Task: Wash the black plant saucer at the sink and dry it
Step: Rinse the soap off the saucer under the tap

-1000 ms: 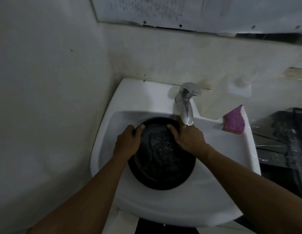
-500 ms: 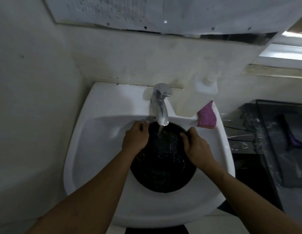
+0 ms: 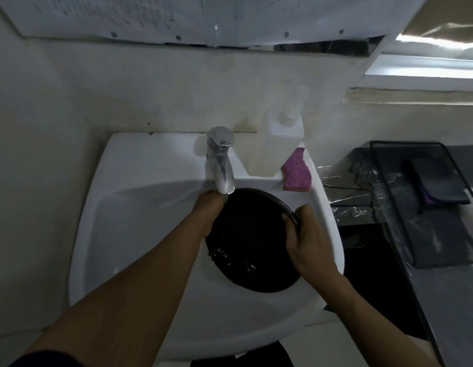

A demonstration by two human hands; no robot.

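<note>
Saucer is in the basin of the sink, top edge just under the tap spout, apparently tipped with the right rim higher. Left hand grip is closed on the upper-left rim, fingertips partly hidden by the spout. Right hand grip is closed round the right rim, thumb on the inner face, fingers behind. Handling, judged: probably thin moulded plastic, so light, stiff enough to carry by the rim, maybe slight flex. Wet glints on the lower face, so slippery. Unlikely to break, but would clatter if dropped. Best hold is the raised rim lip at two opposite points, as now. Room: the spout crowds the top edge, so any lift likely has to come toward the person first. The right basin wall is just beside the right knuckles; the left half of the basin is open. Pink sponge on the right sink ledge beside a pale soap bottle, both near. Dark desk with wire tray to the right, well apart. No drying cloth that I can make out.
</note>
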